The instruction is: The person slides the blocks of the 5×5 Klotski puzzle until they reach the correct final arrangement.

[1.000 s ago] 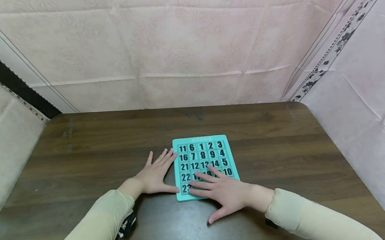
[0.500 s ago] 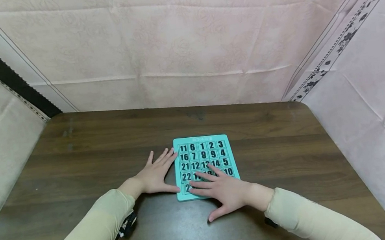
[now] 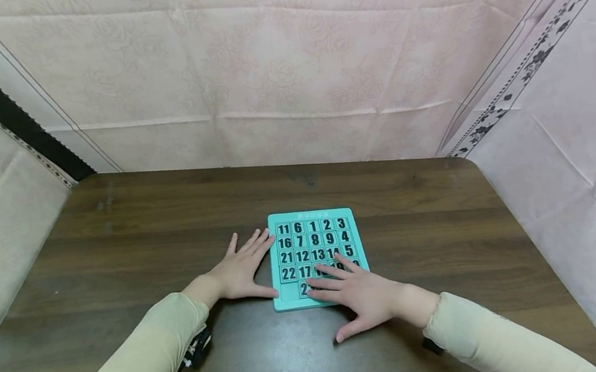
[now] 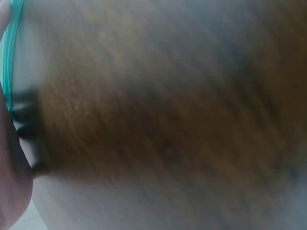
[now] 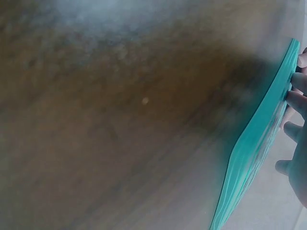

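Note:
A teal number slide puzzle (image 3: 289, 305) lies flat on the table, its tiles printed with black numbers. My left hand (image 3: 240, 273) is spread at its left side, fingertips and thumb touching that edge. Over the lower right tiles lies my right hand (image 3: 366, 296), fingers straight and spread, thumb out over the wood; several tiles are hidden beneath it. The bottom-left cell shows bare teal, with a partly covered tile (image 3: 303, 288) to its right. In the left wrist view only a sliver of the puzzle (image 4: 7, 62) shows. The right wrist view shows its side edge (image 5: 254, 134) below the fingers.
The dark brown wooden table (image 3: 170, 225) extends around the puzzle. Pale patterned cloth (image 3: 285, 77) hangs behind the table's far edge and along both sides. A dark device (image 3: 195, 348) sits under the left wrist, another (image 3: 433, 346) under the right.
My right hand has moved slightly right, and the bottom row's leftmost tile has slid one cell right, baring the corner cell. My left hand stays in place.

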`<state>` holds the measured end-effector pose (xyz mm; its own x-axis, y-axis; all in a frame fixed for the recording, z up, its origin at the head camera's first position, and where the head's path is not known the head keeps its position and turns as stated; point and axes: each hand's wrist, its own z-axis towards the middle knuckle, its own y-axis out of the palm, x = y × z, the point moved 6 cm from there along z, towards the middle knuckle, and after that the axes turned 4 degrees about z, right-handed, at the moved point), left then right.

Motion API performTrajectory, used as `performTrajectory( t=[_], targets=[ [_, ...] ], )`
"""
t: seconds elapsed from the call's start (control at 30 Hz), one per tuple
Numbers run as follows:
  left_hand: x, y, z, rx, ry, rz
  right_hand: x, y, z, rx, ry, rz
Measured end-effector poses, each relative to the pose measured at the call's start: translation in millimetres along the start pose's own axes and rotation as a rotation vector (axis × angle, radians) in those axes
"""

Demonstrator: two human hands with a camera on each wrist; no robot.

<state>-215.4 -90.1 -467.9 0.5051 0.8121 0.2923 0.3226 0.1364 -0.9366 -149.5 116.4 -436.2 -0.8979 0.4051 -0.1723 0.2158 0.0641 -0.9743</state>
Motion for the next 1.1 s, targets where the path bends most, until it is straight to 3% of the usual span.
performTrajectory(
  t=[0.43, 0.8, 1.1],
  targets=[
    [-1.1, -0.1, 0.3, -0.004, -0.005, 0.004, 11.5, -4.6, 12.7, 0.041, 0.037, -0.036],
    [0.2, 0.1, 0.1, -0.006, 0.001, -0.011, 19.9, -6.3, 32.1, -0.05, 0.106, -0.051],
    [-0.6, 0.7, 1.1, -0.008, 0.0, 0.001, 16.6, -2.6, 36.0, -0.09, 0.105, -0.04]
  ],
)
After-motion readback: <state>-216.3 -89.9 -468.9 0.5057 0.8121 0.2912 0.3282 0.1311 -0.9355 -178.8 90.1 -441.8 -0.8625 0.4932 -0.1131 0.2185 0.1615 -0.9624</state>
